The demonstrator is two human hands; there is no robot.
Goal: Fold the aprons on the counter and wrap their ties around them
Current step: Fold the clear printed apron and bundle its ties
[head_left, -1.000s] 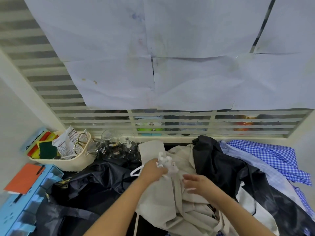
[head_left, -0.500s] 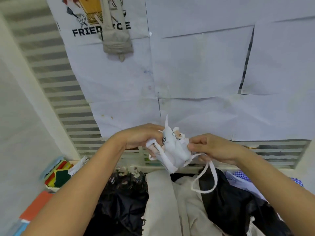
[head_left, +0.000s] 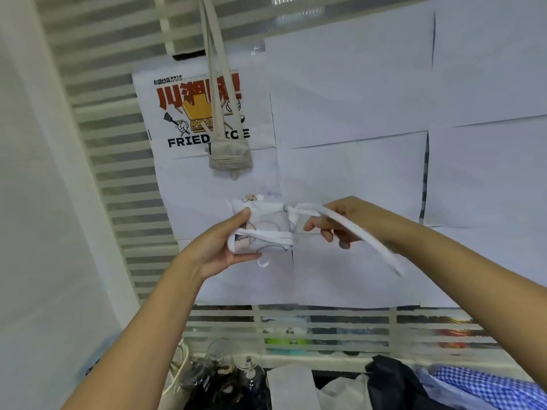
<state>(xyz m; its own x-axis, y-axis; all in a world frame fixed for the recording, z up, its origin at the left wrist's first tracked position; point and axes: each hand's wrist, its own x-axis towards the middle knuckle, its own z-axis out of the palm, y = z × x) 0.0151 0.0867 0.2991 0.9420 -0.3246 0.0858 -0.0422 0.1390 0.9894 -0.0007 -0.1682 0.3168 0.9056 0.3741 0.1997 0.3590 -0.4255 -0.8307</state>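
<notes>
A small folded white apron bundle with a cartoon print is held up in front of the paper-covered wall. My left hand grips its left end, thumb on top and fingers underneath. A white tie band runs across the bundle. My right hand holds the white tie loop, which leaves the bundle's right end and sweeps down to the right. Low in the view lie a beige apron, a black apron and a blue checked cloth on the counter.
A beige folded apron bundle hangs by its straps over a fried-rice poster. Clear glasses stand at the back of the counter on the left. Slatted blinds run behind the counter.
Both hands have lifted the white bundle from the counter pile to chest height and the view has tilted up. My right hand has pulled the tie loop out to the right.
</notes>
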